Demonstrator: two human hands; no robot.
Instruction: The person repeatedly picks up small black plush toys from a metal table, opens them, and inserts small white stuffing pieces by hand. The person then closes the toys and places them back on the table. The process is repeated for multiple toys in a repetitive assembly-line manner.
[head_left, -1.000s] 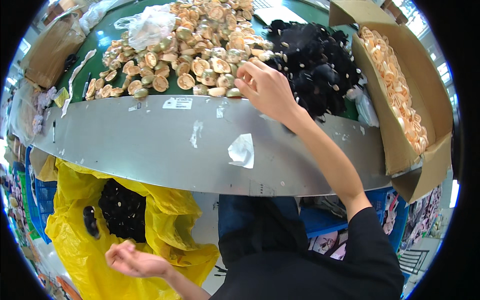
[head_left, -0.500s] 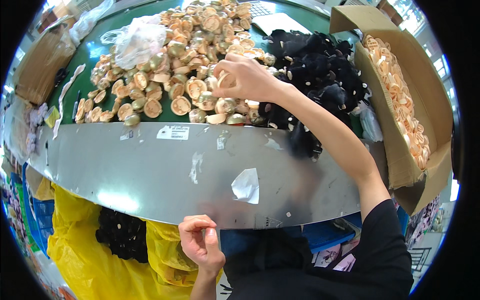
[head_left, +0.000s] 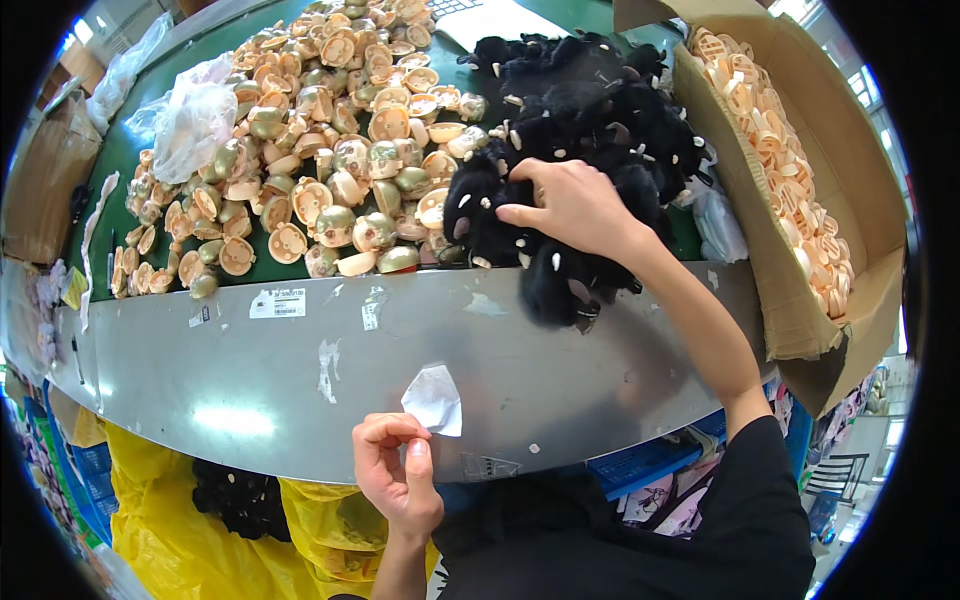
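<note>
My right hand (head_left: 578, 210) reaches over a pile of black plush pieces (head_left: 545, 140) with small pale and pinkish bits on them. Thumb and forefinger are apart above the black fur; the other fingertips are partly hidden, and I see nothing held. To its left, a big heap of hollow peach-coloured plastic shells (head_left: 310, 200) spreads over the green surface, some with a gold-green outside. Low in front of the metal edge, my left hand (head_left: 400, 475) is closed, its fingers curled toward the thumb with nothing visible in them. A white paper scrap (head_left: 434, 400) lies just beyond its fingertips.
A long cardboard box (head_left: 790, 310) of peach-coloured plastic parts (head_left: 775, 165) stands at the right. Clear plastic bags (head_left: 195, 120) lie on the shell heap. The metal ledge (head_left: 250, 350) runs along the front. Below it hangs a yellow bag (head_left: 160, 520) with black pieces inside.
My right hand has moved right, from the plastic shells to the black plush pile. My left hand stays low and closed. The view has shifted, so the table contents appear further left.
</note>
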